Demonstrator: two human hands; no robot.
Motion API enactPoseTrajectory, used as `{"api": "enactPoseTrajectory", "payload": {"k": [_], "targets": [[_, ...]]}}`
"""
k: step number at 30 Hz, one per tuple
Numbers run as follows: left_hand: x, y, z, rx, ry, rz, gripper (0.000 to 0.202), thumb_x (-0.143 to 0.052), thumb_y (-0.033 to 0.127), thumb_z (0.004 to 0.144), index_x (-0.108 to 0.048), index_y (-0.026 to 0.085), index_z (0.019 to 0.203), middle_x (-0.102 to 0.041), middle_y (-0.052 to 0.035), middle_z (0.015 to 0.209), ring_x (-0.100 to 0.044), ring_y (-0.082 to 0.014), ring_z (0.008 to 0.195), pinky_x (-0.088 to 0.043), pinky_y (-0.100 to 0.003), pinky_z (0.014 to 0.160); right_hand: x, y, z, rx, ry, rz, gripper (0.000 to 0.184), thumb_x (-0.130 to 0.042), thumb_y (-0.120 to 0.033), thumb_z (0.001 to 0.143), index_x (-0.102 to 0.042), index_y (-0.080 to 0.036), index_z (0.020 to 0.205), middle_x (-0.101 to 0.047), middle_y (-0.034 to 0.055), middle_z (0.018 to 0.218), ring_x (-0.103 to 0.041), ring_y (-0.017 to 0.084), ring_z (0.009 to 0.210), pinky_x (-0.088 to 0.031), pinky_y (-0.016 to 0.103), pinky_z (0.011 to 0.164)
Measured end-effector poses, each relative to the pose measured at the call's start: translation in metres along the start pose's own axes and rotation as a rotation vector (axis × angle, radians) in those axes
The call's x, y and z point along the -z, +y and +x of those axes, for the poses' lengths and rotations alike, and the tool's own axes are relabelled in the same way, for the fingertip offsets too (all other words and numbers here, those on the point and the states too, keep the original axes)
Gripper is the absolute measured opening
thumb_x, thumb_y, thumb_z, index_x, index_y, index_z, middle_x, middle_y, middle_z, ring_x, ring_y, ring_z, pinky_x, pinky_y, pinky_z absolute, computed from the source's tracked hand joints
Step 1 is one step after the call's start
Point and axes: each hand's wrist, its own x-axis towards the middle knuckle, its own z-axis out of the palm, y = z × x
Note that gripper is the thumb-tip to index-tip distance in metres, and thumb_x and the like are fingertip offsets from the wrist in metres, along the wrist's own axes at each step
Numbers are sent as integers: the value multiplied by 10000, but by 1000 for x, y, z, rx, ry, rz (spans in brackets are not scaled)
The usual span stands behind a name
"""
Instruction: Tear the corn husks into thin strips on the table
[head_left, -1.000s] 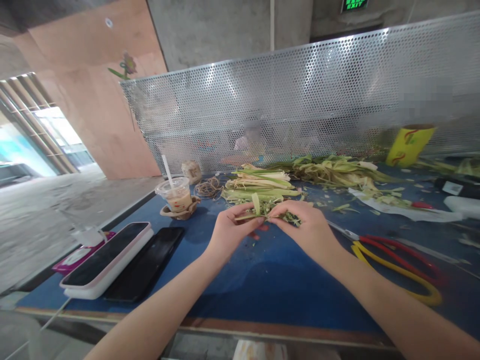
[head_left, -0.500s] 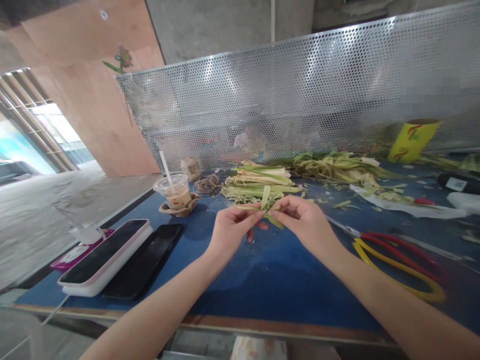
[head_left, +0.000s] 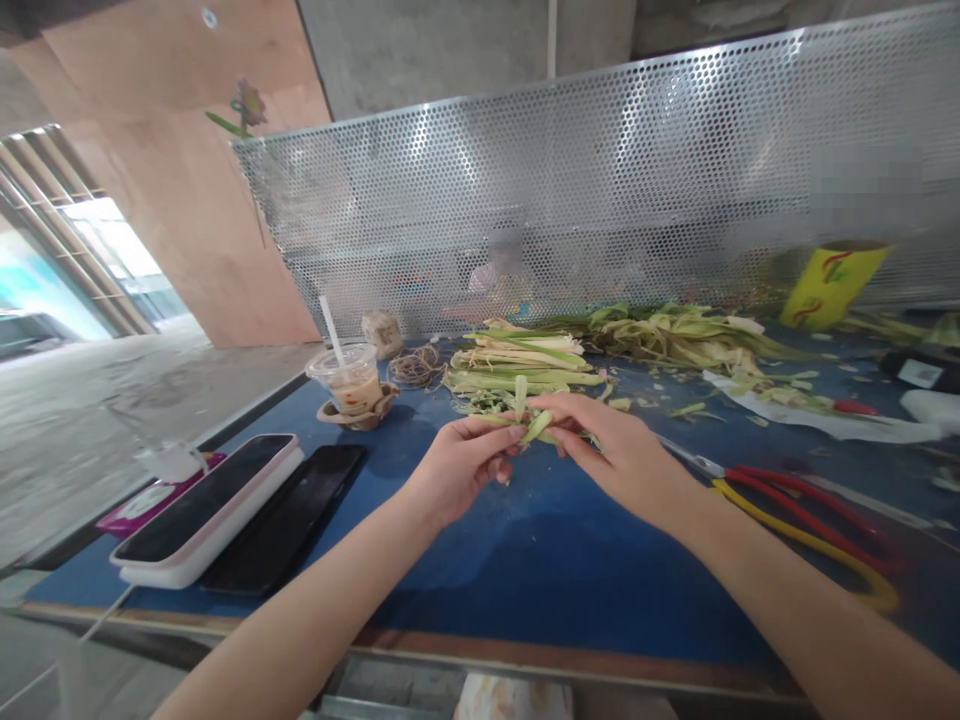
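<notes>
Near edge: blue table, scuffed brown rim. Black phone flat at left, next to a thick white-and-pink cased phone. Scissors at right, red and yellow handles, lying just beside the right forearm.

Over mid-table, left hand pinches a small green leaf piece between thumb and fingers. Right hand curls in from the other side, fingertips at the piece; can't tell if it grips or only steadies, fingers overlap. Piece is in front of the body, above the table, one strip poking up, one angled toward the right hand.

Handling, judged by look: very light, soft, bendy, perhaps a bit slick; likely to split along the grain if pulled hard. Best pinched at the base where the strips meet, free ends left loose.

Beyond: green scraps, then a stack of pale leaf strips, twine coil and drink cup to its left, leaf heap behind right, yellow roll. Farthest: perforated metal screen.
</notes>
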Motion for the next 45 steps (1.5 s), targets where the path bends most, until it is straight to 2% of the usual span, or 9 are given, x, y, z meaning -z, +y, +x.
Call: {"api": "enactPoseTrajectory", "payload": {"k": [3, 8, 12, 15, 19, 23, 30, 35, 45], "targets": [[4, 3, 0, 63, -56, -44, 172, -757, 187, 549, -689, 89, 672, -541, 4, 495, -449, -17, 414, -341, -98, 343, 9, 3, 0, 150, -110, -155, 388, -344, -101, 851, -504, -300, 1144, -601, 20, 1075, -554, 147, 998, -443, 314, 857], [4, 6, -1, 108, -21, -67, 159, -719, 151, 598, -699, 94, 745, -558, 0, 514, -456, -16, 419, -370, -88, 349, 14, 3, -1, 82, -166, -98, 454, -334, -76, 832, -453, -306, 1204, -639, -3, 943, -602, 99, 720, -485, 244, 697], [4, 6, 0, 103, 8, -81, 154, -711, 116, 594, -700, 92, 746, -555, -1, 511, -480, -26, 438, -367, -82, 335, 10, 4, -3, 57, -133, -148, 384, -370, -127, 845, -502, -310, 1156, -656, -9, 918, -610, 118, 770, -478, 244, 698], [5, 4, 1, 99, 30, -66, 161, -723, 119, 576, -699, 87, 732, -559, -5, 505, -492, -36, 450, -374, -86, 333, 8, 6, -4, 155, -66, -227, 301, -396, -178, 865, -570, -291, 1083, -658, 6, 957, -600, 143, 851, -460, 276, 754], [3, -2, 1, 44, 48, 5, 172, -758, 161, 527, -691, 90, 669, -584, -12, 525, -509, -61, 457, -432, -133, 343, 7, 5, -3, 254, 60, -313, 220, -454, -218, 852, -660, -260, 916, -617, 33, 813, -565, 140, 726, -443, 278, 649], [-2, -8, -1, -78, 21, 103, 212, -753, 207, 543, -699, 100, 717, -635, -26, 630, -510, -71, 472, -478, -181, 355, 1, 3, 1, 91, 162, -177, 133, -530, -236, 804, -657, -226, 768, -587, 35, 798, -543, 130, 680, -433, 255, 579], [-5, -8, -5, -196, -64, 204, 173, -702, 239, 618, -712, 120, 743, -653, -30, 691, -554, -106, 558, -521, -220, 430, -4, 7, 3, -171, 167, 46, 116, -573, -244, 749, -595, -193, 648, -594, 30, 728, -518, 128, 610, -416, 249, 517], [-4, -9, -4, -203, -107, 269, 195, -682, 284, 647, -696, 123, 756, -641, -23, 714, -535, -84, 467, -496, -231, 413, -6, 6, 2, -235, 179, 50, 143, -582, -276, 734, -566, -185, 626, -581, 21, 684, -503, 122, 590, -411, 250, 520], [-3, -11, -3, -195, -49, 310, 252, -623, 373, 706, -635, 121, 699, -556, 24, 607, -404, -22, 382, -321, -169, 353, -9, 3, 0, -262, 276, -31, 176, -625, -357, 705, -570, -191, 685, -519, -1, 673, -426, 103, 543, -388, 243, 517]]}}
